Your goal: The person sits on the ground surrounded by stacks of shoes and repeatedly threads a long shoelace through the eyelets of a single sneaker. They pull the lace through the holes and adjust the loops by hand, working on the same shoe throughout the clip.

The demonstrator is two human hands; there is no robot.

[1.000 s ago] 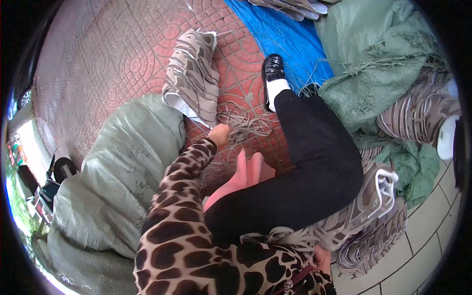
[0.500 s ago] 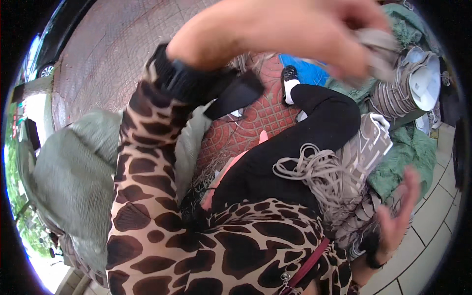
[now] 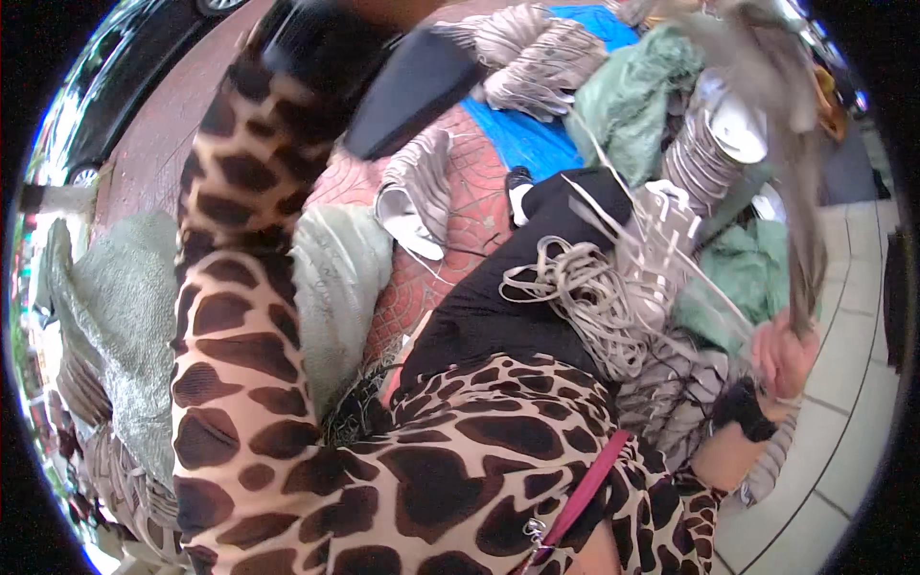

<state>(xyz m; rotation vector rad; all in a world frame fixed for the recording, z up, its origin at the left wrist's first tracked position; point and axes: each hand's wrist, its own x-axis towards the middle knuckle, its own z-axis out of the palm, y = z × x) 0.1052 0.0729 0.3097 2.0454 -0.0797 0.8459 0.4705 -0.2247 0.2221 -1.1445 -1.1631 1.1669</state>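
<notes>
My right hand (image 3: 781, 355), at the right, is closed on the lower end of a blurred taupe bundle (image 3: 800, 201), strip-like, perhaps laces. The bundle stretches up toward the top edge. A thin pale lace (image 3: 704, 278) runs from near that hand across to my knee. My left forearm (image 3: 249, 287), in a spotted sleeve, reaches up past the top edge. Only blurred skin near its wrist shows; the left hand itself is out of the picture. On my black-clad leg lies a tangle of beige laces (image 3: 585, 297), beside a taupe shoe upper (image 3: 656, 254) with white edging.
Stacked shoe uppers (image 3: 704, 158) stand beyond my knee, by green sacks (image 3: 637, 96). More uppers (image 3: 551, 62) lie near a blue sheet (image 3: 537, 144). Another group of uppers (image 3: 422, 187) rests on the red paving. A pale green sack (image 3: 129, 316) is at the left.
My left arm has swung up and left, taking its hand out of view. My right hand has gone from open to closed on the taupe bundle. The view has shifted, showing more uppers.
</notes>
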